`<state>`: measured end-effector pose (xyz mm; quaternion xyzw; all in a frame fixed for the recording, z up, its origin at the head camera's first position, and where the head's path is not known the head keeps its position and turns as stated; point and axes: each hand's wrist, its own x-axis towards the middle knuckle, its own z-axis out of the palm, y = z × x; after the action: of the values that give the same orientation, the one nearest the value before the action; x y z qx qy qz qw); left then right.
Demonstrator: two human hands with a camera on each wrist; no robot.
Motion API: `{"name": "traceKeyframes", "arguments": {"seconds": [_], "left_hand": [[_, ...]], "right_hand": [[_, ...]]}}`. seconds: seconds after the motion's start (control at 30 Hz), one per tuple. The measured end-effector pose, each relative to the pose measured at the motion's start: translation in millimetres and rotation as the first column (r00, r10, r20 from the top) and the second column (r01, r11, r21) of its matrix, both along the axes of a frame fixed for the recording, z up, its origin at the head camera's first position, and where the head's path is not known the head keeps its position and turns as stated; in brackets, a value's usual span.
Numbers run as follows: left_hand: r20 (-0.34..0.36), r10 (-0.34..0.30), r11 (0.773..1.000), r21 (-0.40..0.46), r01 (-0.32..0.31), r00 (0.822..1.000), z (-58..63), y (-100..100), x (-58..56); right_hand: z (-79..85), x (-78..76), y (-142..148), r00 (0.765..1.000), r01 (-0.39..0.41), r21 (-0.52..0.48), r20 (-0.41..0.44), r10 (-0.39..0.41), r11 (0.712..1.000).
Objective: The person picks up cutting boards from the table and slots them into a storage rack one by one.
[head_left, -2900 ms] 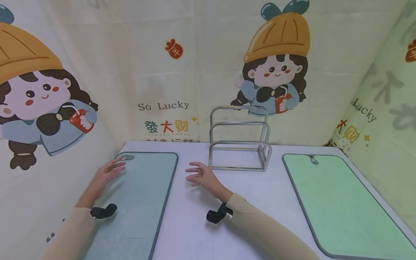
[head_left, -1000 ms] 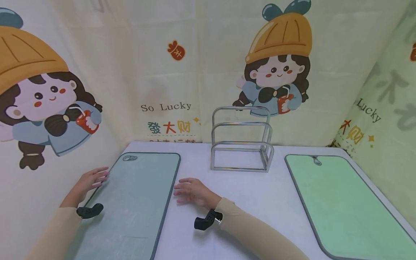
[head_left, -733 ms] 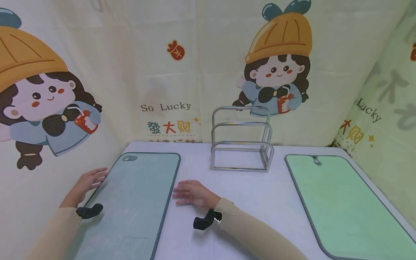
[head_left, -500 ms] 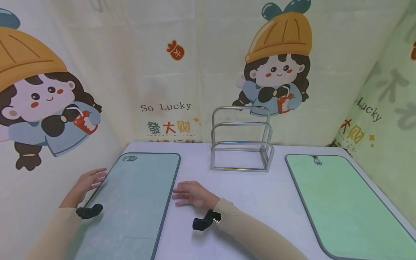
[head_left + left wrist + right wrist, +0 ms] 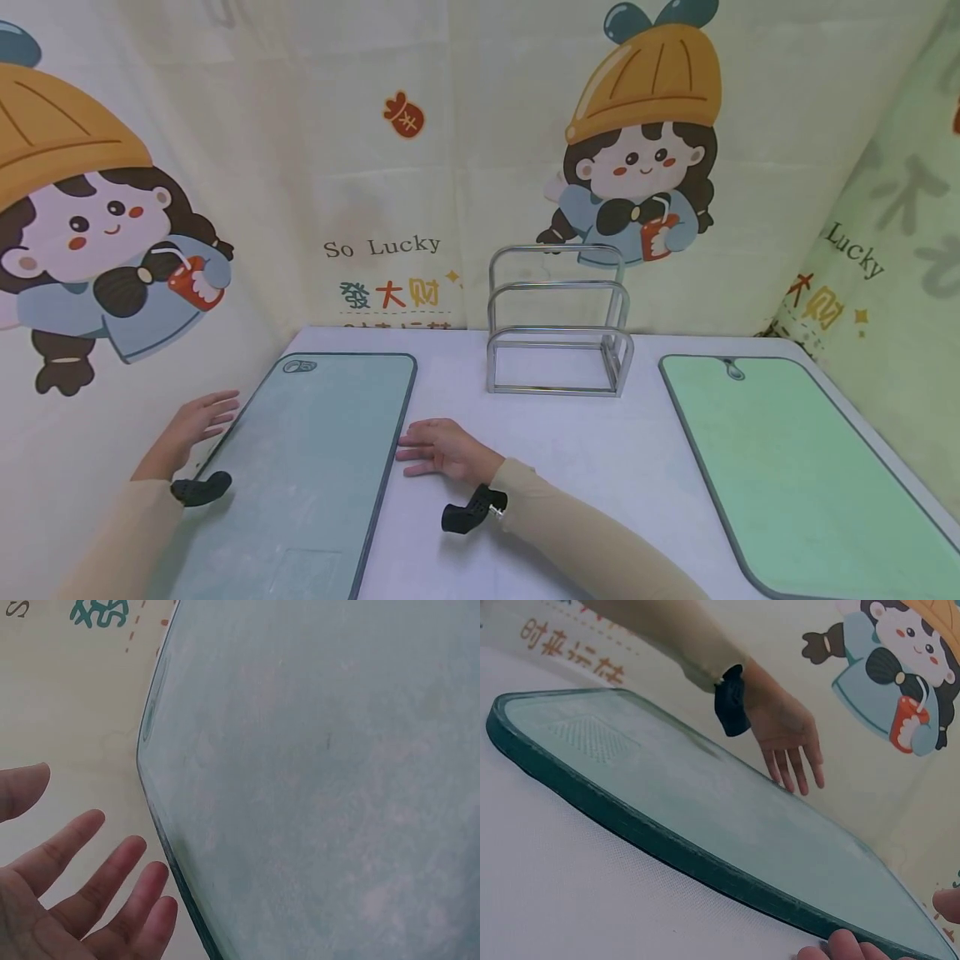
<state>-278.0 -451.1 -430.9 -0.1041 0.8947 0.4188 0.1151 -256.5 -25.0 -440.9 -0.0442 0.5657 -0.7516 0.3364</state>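
A blue-grey cutting board (image 5: 322,467) with a dark rim and an oval handle slot lies flat on the left of the white table. My left hand (image 5: 187,433) hovers by its left edge, fingers spread; in the left wrist view the fingertips (image 5: 157,877) come close to the rim, and whether they touch it I cannot tell. At the right edge is my right hand (image 5: 450,450), fingers extended towards the board. In the right wrist view its fingertips (image 5: 845,945) overlap the board's thick green side; contact is unclear. Neither hand holds anything.
A silver wire rack (image 5: 555,388) with upright loops stands at the table's back middle. On the right lies a light green cutting board (image 5: 802,467) with a teardrop-shaped hole. Printed cloth (image 5: 510,167) hangs behind and at both sides.
Both hands have come down from the far end of the blue-grey board: the left moved outward past its left edge, the right nearer to its right edge. The boards and rack stay in place.
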Motion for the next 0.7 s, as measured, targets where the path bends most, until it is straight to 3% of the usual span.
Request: {"name": "traceKeyframes", "arguments": {"seconds": [0.2, 0.47, 0.7], "left_hand": [[0.042, -0.030, 1.000, -0.002, 0.031, 0.999, 21.9, 15, 17.2], [0.138, 0.022, 1.000, -0.022, -0.019, 0.990, 17.5, 7, 15.2], [0.182, 0.010, 0.999, -0.047, -0.001, 0.983, 20.7, 11, 17.0]], "right_hand": [[-0.1, 1.1, -2, 1.000, 0.017, 0.022, 0.014, -0.018, 1.000], [3.8, 1.2, -5, 0.999, 0.028, 0.041, 0.025, -0.029, 0.999], [7.8, 2.3, -7, 0.998, 0.039, 0.051, 0.051, -0.042, 0.998]]}}
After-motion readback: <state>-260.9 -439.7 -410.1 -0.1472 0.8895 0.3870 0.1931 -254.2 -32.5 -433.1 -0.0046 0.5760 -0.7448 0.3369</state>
